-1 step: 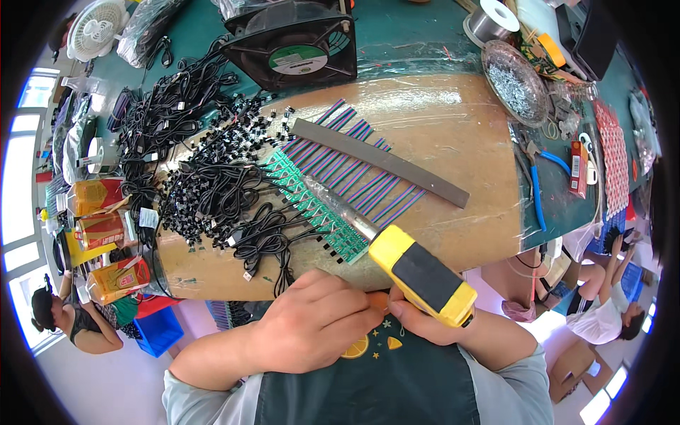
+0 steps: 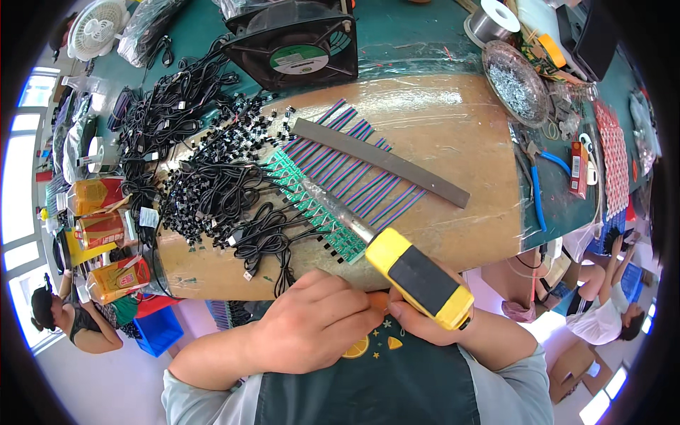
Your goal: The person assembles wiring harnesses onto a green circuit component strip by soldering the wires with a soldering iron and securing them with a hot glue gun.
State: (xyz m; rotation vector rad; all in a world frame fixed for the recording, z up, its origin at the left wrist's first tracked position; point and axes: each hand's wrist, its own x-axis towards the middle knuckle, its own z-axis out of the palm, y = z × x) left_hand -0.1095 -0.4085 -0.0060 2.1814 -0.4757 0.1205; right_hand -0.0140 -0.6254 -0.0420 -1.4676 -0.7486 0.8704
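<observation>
My right hand [image 2: 427, 319] is closed around the yellow and black handle of a soldering iron [image 2: 421, 278]. Its metal barrel points up and left over a row of green circuit boards [image 2: 322, 225]; whether the tip touches them I cannot tell. Striped ribbon wires [image 2: 361, 173] fan out from the boards' far side, with a flat brown bar [image 2: 382, 161] lying across them. Black cables [image 2: 269, 234] lie at the boards' left. At the table's front edge, my left hand [image 2: 319, 322] is curled closed beside the right. Its fingertips meet a small orange patch I cannot identify.
Heaped black cables with small connectors [image 2: 205, 191] cover the left side. A black fan [image 2: 297, 53] stands at the back. To the right are a dish of metal bits [image 2: 513, 85], a solder spool [image 2: 494, 21] and blue-handled pliers [image 2: 538, 191]. Other people sit at both sides.
The soldering iron has shifted slightly left and its handle has tilted a little, showing more of my right fingers behind it. My left hand and the boards look unmoved.
</observation>
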